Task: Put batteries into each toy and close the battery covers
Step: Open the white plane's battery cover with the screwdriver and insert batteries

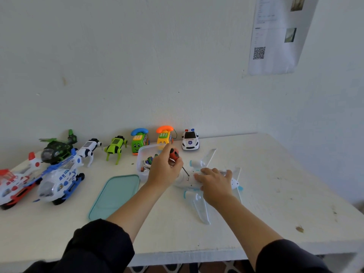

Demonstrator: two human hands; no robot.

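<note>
Soft even daylight, faint shadows, slight overall blur, wide-angle bending at edges, no glare

White table (275,194) against a white wall (137,66). A teal lid (115,196) lies flat just left of the left hand (165,170) and nearer the viewer; a clear plastic tub (140,154) stands just beyond it, touching the lid's far corner. High on the wall, up and to the right of the right hand (215,184) – a printed sheet (275,36) bearing a QR code (259,53). Right of that hand, near the table's front edge – a small brown mark (299,229).
</note>
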